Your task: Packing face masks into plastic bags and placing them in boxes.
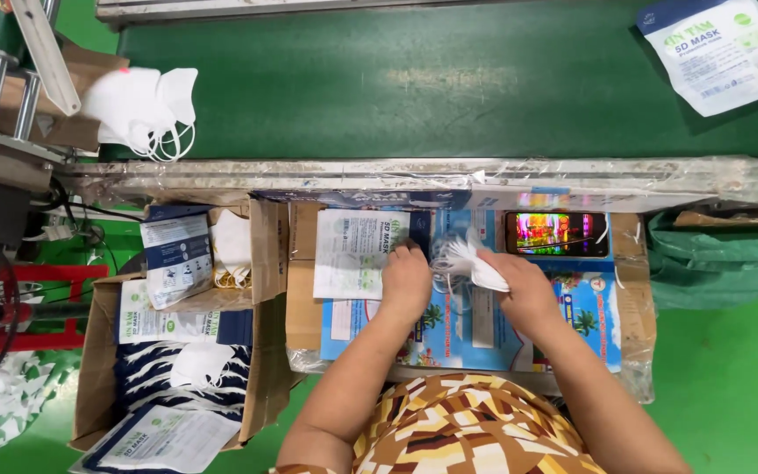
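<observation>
Left hand point(407, 279) presses a flat printed white pouch point(357, 254), grip closed on its edge. Right hand point(524, 290) pinches one folded white mask point(475, 263) beside it. Both lie on the blue-covered worktop point(589, 312). Beyond: one lit phone point(557, 233), then the green conveyor belt point(449, 83).

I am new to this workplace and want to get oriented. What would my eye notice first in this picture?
At the centre, the right hand holds a white face mask while the left hand rests on a flat printed pouch. Just beyond them, a phone with a bright, colourful screen lies on the work surface. Behind runs a wide green conveyor belt, with loose white masks at its left end.
</observation>
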